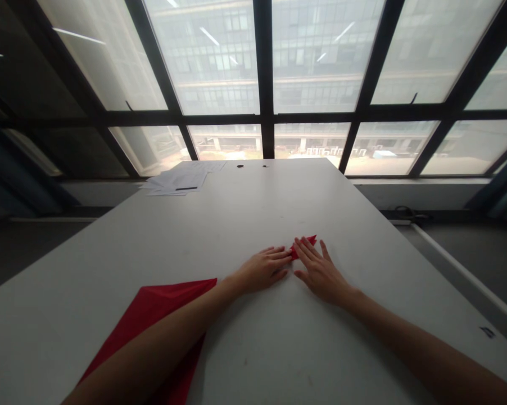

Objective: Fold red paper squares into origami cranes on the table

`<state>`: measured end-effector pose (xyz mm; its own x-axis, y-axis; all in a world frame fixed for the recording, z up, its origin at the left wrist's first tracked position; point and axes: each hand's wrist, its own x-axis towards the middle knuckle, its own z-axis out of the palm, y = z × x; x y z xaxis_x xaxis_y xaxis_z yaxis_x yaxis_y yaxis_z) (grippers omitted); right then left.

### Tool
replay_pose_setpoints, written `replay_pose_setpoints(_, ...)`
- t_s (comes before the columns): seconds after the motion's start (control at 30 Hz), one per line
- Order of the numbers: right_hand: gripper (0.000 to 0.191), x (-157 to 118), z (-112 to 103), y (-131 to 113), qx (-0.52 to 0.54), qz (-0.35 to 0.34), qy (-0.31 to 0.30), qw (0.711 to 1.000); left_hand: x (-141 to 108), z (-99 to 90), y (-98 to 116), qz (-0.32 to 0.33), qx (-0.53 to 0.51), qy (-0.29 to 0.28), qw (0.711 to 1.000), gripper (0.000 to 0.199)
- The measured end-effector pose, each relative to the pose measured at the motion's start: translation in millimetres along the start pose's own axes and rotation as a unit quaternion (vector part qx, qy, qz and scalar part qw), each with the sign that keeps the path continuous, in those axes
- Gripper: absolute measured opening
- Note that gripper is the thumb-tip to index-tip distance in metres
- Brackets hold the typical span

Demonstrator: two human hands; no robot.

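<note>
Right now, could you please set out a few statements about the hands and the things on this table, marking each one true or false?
1. The right hand has fingers over the small red piece. True.
2. The left hand is at the pile of papers. False: it is beside the right hand, at the small red piece.
3. The left forearm crosses over the larger red sheet. True.
4. The dark pen-like item lies on the larger red sheet. False: the dark pen-like item lies on the white papers.
5. The windows stand beyond the table's far end. True.
</note>
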<state>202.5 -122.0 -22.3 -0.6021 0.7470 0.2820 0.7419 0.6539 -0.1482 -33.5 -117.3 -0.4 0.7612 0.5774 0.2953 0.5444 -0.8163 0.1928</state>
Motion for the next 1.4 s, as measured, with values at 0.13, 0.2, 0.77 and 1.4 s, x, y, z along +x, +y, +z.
replay_pose_setpoints(0.13, 0.070, 4, 1, 0, 0.024, -0.009, -0.054, 0.998, -1, -2.6, 1, 0.008, 0.004, -0.019, 1.000, 0.045)
replay_pose_setpoints(0.2, 0.070, 3, 3, 0, 0.021, 0.004, -0.052, 0.998, -3, -3.9, 1, 0.007, 0.010, -0.030, 0.999, 0.049)
replay_pose_setpoints(0.77, 0.064, 3, -1, 29, 0.005, 0.064, -0.054, 0.996, -15, -5.9, -8, -0.037, 0.019, -0.037, 0.998, 0.048)
replay_pose_setpoints(1.4, 0.066, 3, -1, 26, 0.015, 0.053, -0.047, 0.997, -8, -11.6, 0, -0.021, -0.015, -0.086, 0.996, 0.050)
